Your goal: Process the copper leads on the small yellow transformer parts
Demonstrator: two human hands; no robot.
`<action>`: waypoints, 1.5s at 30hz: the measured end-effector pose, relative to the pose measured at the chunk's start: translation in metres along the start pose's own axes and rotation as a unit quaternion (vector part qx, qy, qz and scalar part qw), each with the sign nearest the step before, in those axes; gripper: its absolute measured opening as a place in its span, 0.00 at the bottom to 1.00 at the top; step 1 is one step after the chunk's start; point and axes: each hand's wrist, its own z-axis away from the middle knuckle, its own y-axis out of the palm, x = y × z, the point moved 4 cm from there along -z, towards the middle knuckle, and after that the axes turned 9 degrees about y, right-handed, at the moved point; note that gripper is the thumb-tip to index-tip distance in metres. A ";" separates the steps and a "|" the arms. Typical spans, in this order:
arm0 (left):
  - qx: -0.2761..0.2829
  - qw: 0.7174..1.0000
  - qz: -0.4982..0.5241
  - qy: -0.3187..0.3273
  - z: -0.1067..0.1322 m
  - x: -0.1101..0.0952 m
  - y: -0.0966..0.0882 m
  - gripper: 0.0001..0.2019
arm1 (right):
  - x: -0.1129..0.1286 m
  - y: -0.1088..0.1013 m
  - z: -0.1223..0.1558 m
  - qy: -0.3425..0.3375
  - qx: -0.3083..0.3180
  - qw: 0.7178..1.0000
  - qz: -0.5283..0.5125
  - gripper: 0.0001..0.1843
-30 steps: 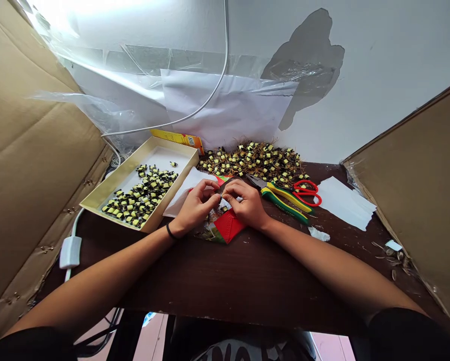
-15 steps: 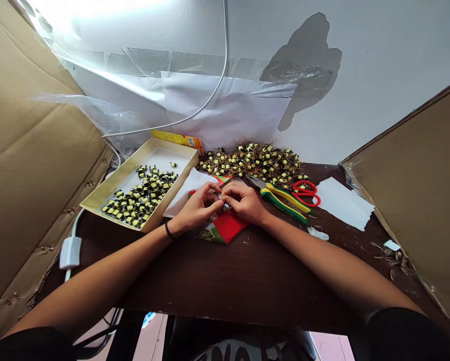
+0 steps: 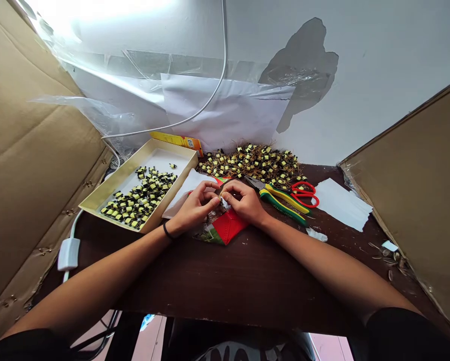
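My left hand (image 3: 198, 204) and my right hand (image 3: 245, 203) meet at the middle of the table, fingers curled and tips pinched together. Between the fingertips is a tiny piece (image 3: 221, 197), mostly hidden, which looks like one of the small yellow-and-black coils with wire leads. Below the hands lies a folded red and green printed packet (image 3: 229, 226). Many similar coils (image 3: 140, 194) lie in a shallow cream box (image 3: 149, 224) on the left. A pile of coils with copper-coloured wires (image 3: 257, 163) sits behind my hands.
Green-and-yellow-handled pliers (image 3: 285, 203) and red-handled scissors (image 3: 304, 194) lie right of my right hand. Beyond them is torn white paper (image 3: 341, 203). Scraps (image 3: 394, 255) gather by the right cardboard wall (image 3: 416, 165). A white cable (image 3: 194, 113) hangs at the back.
My left thumb and fingers have shifted slightly, showing a little more of the small piece at the fingertips. The view has moved slightly; everything else stays in place.
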 end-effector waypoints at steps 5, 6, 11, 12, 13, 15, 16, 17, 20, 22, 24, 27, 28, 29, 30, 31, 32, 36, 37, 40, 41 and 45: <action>-0.014 1.000 0.020 0.005 0.000 0.001 -0.002 0.24 | -0.007 0.003 0.002 0.124 0.056 0.978 -0.161 0.10; -0.015 1.000 0.025 0.004 0.000 0.001 -0.002 0.24 | -0.007 0.005 0.003 0.142 0.076 0.969 -0.185 0.11; -0.015 0.999 0.043 -0.003 0.000 0.002 -0.002 0.24 | -0.008 0.008 0.001 0.165 0.097 0.954 -0.231 0.15; -0.016 0.999 0.047 -0.004 0.000 0.002 -0.002 0.24 | -0.009 0.008 0.001 0.171 0.098 0.952 -0.235 0.15; -0.015 0.999 0.050 -0.003 0.001 0.003 -0.002 0.24 | -0.009 0.009 0.001 0.177 0.101 0.949 -0.240 0.16; -0.012 0.999 0.053 0.001 0.001 0.003 -0.002 0.24 | -0.010 0.009 0.001 0.187 0.106 0.945 -0.248 0.17; -0.011 0.999 0.053 0.003 0.001 0.003 -0.001 0.23 | -0.011 0.009 0.001 0.190 0.109 0.943 -0.252 0.17; -0.011 0.999 0.052 0.005 0.001 0.003 -0.001 0.23 | -0.011 0.009 0.001 0.191 0.111 0.941 -0.257 0.18; -0.011 0.999 0.049 0.004 0.001 0.003 0.000 0.23 | -0.013 0.009 0.001 0.191 0.117 0.938 -0.266 0.19; -0.009 0.999 0.051 0.002 0.001 0.003 0.000 0.24 | -0.013 0.009 0.000 0.189 0.122 0.937 -0.268 0.19; -0.007 0.998 0.054 0.001 0.001 0.003 0.000 0.24 | -0.013 0.010 0.000 0.184 0.127 0.938 -0.266 0.19; -0.007 0.999 0.050 0.001 0.002 0.004 0.000 0.24 | -0.011 0.010 0.000 0.175 0.135 0.940 -0.261 0.18; -0.009 0.999 0.048 0.003 0.002 0.004 0.000 0.24 | -0.010 0.010 0.000 0.174 0.136 0.939 -0.262 0.17; -0.012 0.999 0.047 0.004 0.002 0.004 0.000 0.24 | -0.009 0.010 -0.001 0.174 0.138 0.938 -0.266 0.17; -0.014 0.999 0.046 0.005 0.002 0.004 0.001 0.24 | -0.009 0.010 -0.001 0.177 0.143 0.936 -0.270 0.17; -0.016 0.999 0.047 0.005 0.002 0.004 0.001 0.24 | -0.009 0.011 0.000 0.180 0.148 0.933 -0.275 0.18; -0.018 0.999 0.047 0.004 0.003 0.004 0.001 0.24 | -0.009 0.011 0.000 0.183 0.154 0.930 -0.280 0.18; -0.013 0.999 0.043 0.006 0.002 0.002 0.002 0.25 | -0.008 0.012 -0.001 0.189 0.164 0.925 -0.286 0.18; -0.010 0.999 0.045 0.009 0.002 0.001 0.002 0.25 | -0.008 0.012 -0.001 0.189 0.166 0.925 -0.286 0.18; -0.004 0.998 0.058 0.011 0.002 0.000 0.003 0.24 | -0.008 0.012 -0.001 0.185 0.172 0.925 -0.285 0.18; -0.002 0.998 0.062 0.010 0.002 0.000 0.003 0.24 | -0.008 0.012 -0.001 0.183 0.173 0.926 -0.282 0.18; -0.011 0.998 0.059 0.006 0.003 -0.001 0.002 0.25 | -0.006 0.011 -0.002 0.170 0.174 0.934 -0.263 0.18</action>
